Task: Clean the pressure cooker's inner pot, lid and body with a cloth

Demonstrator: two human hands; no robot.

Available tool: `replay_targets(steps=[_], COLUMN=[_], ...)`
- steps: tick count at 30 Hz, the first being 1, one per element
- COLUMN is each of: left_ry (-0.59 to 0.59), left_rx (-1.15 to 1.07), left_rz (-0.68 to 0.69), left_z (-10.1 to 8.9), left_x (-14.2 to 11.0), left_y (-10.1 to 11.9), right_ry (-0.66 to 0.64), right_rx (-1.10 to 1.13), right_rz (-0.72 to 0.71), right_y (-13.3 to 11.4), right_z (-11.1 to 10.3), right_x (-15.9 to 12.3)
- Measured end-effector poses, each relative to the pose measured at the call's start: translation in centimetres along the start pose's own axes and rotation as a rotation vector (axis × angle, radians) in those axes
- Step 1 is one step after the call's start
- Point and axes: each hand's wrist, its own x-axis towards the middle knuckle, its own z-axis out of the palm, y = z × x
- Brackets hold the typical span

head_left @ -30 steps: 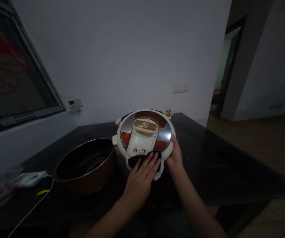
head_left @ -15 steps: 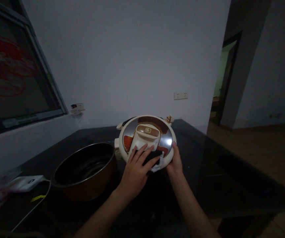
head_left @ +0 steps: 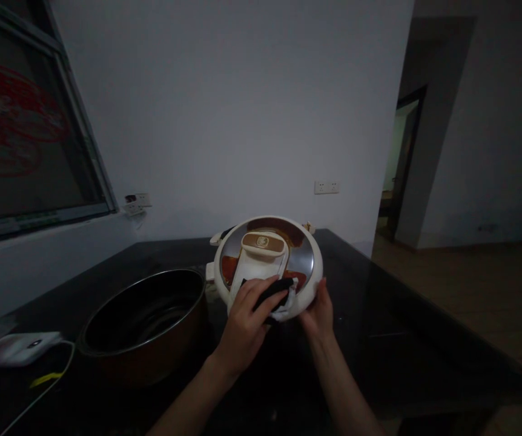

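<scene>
We are at a dark, glossy tabletop [head_left: 406, 339] that reflects a little light, pushed near a plain pale wall [head_left: 224, 115]. A double socket [head_left: 327, 188] sits on that wall, and another, messier group of sockets [head_left: 137, 203] is by the window [head_left: 29, 145] at left, whose glass carries a red round pattern. To the right we see a doorway [head_left: 399, 163] and a tan floor [head_left: 429, 266]; the room is dim.

Our lid [head_left: 304, 260] is tilted towards us over the tabletop, beside a dark-lined round pot [head_left: 152, 315]; we cannot tell whether it touches the surface below. It has a cream rim, a shiny metal face with brown and orange-red patches, and a cream handle [head_left: 264, 243] with a brown inset.

Our left hand [head_left: 245, 318] has its fingers bent over a black-and-white cloth [head_left: 283, 297], pressing it to the lid's lower part. Our right hand [head_left: 319, 309] is partly curled, gripping the lower right rim.

A white device [head_left: 27, 348], its cable [head_left: 68, 357] and a yellow strip [head_left: 46, 379] lie at left. The inset bears a pale round emblem, too small to read, and the marks along the window's bottom edge are illegible too
</scene>
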Motion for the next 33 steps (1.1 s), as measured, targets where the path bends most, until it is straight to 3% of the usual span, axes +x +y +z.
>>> replay_targets(steps=[7,11,16,19,21,24,28,33], left_ry=[0.119,0.145,0.466,0.541,0.44,0.199,-0.04,-0.092], left_rx=[-0.034,-0.095,0.011,0.172,0.138,0.041,0.003,0.09], left_rz=[-0.059,-0.186,-0.399,-0.496,-0.541,-0.528,-0.326,-0.372], left_z=[0.0,-0.9,-3.3,-3.9,-3.4,-2.0,-1.3,-2.3], left_x=[0.9,1.0,1.0,1.3,1.2,0.3,-1.4,-1.0], left_y=[0.1,-0.6,-2.1,-3.2,-3.4,-2.5,-1.0,-2.4], right_ry=[0.05,0.117,0.195,0.164,0.145,0.153,0.153,0.139], right_rx=[-0.029,-0.026,0.045,0.029,0.017,0.02,0.048,0.045], right_rz=[-0.087,-0.087,-0.063,-0.074,-0.085,-0.089,-0.05,-0.025], right_y=[3.2,4.1,4.0,4.1,4.1,4.2,4.1,3.9], right_z=[0.1,0.8,1.0,1.0,1.0,0.9,0.7,0.3], right_x=[-0.3,-0.5,-0.7,-0.7,-0.6,-0.6,-0.7,-0.5])
